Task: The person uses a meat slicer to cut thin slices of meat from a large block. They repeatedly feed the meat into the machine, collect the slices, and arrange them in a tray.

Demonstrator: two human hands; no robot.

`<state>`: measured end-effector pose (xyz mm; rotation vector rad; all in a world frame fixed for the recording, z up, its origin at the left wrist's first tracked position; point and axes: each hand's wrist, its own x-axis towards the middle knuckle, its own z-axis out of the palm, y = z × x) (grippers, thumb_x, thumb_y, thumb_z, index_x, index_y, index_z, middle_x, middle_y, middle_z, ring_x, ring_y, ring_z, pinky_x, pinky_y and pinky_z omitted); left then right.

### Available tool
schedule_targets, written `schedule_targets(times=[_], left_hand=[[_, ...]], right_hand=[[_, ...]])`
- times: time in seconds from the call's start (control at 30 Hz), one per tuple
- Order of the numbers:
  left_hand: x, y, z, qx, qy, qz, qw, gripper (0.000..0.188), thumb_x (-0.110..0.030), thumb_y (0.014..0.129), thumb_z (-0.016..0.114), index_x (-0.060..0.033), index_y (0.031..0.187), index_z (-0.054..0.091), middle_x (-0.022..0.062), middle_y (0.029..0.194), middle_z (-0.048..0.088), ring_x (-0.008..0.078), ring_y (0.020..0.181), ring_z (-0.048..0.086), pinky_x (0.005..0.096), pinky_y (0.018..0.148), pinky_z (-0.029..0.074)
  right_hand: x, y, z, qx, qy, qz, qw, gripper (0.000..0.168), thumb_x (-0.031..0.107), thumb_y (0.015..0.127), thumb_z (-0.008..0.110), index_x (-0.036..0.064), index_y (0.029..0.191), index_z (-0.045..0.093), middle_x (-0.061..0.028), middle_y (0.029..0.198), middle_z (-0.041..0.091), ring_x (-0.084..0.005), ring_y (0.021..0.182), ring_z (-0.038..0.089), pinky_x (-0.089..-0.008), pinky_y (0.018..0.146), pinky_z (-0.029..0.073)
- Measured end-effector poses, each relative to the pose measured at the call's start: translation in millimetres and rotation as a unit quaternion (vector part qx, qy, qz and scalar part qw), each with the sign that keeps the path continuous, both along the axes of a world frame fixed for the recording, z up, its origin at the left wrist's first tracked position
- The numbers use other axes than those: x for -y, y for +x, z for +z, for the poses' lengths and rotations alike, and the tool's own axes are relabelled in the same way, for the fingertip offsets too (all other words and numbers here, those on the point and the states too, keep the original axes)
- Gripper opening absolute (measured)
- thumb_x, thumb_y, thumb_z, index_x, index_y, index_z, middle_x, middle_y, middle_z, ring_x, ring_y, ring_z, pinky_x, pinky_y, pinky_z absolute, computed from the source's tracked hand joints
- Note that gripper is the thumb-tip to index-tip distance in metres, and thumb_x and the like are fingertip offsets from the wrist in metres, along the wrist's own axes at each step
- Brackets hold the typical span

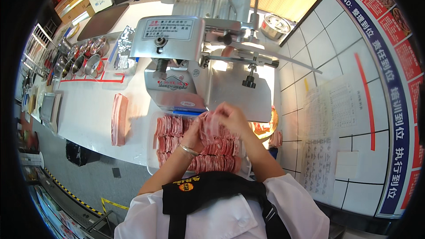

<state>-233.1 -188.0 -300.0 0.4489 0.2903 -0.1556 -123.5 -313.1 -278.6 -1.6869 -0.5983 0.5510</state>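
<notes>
A thin slice of streaky meat (209,129), likely pork belly, is held up over a clear plastic tub (150,149). My left hand (194,136), with a metal bangle at the wrist, grips the slice's left side. At its upper right, the bent fingers of my right hand (234,118) pinch the slice; they are slightly blurred. Below both hands, the tub holds rows of folded meat slices (212,163) standing packed on edge. Right behind the tub stands a Hongwangda meat slicer (172,84) with a flat metal plate (244,98).
A slab of pork belly (119,119) lies left on the white table (83,113). Several metal pots (94,64) and a bag in a clear bin (124,51) stand behind. A tiled wall (292,99) bounds the right side; a lidded steel pot (275,26) sits at the back.
</notes>
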Motion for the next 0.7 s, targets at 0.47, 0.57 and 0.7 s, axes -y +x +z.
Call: schedule_targets(times=[0.47, 0.57, 0.7], left_hand=[[25, -7, 0, 0.113, 0.131, -0.008, 0.985, 0.075, 0.005, 0.075, 0.053, -0.0196, 0.134, 0.014, 0.0033, 0.101, 0.046, 0.0114, 0.083, 0.049, 0.0219, 0.065, 0.045], [17, -7, 2, 0.09, 0.072, -0.001, 0.993, 0.071, -0.004, 0.078, 0.055, -0.0205, 0.134, 0.015, 0.005, 0.095, 0.048, 0.0131, 0.078, 0.051, 0.025, 0.064, 0.047], [3, -8, -1, 0.054, -0.006, -0.047, 0.997, 0.055, -0.035, 0.083, 0.049, -0.0208, 0.13, 0.023, 0.0081, 0.087, 0.053, 0.0184, 0.07, 0.057, 0.0379, 0.057, 0.053]], right_hand=[[11, -27, -6, 0.003, -0.021, 0.013, 1.0, 0.018, 0.013, 0.078, 0.054, 0.002, 0.092, 0.057, -0.0094, 0.082, 0.06, -0.0162, 0.074, 0.057, -0.028, 0.067, 0.044], [8, 12, -6, -0.042, -0.067, -0.069, 0.994, 0.018, 0.015, 0.079, 0.052, 0.002, 0.091, 0.056, -0.0102, 0.077, 0.059, -0.0167, 0.071, 0.056, -0.0297, 0.066, 0.044], [-3, 85, -9, 0.177, -0.13, -0.233, 0.948, 0.02, 0.02, 0.079, 0.049, 0.002, 0.086, 0.056, -0.0149, 0.074, 0.057, -0.0267, 0.069, 0.056, -0.0358, 0.064, 0.044]])
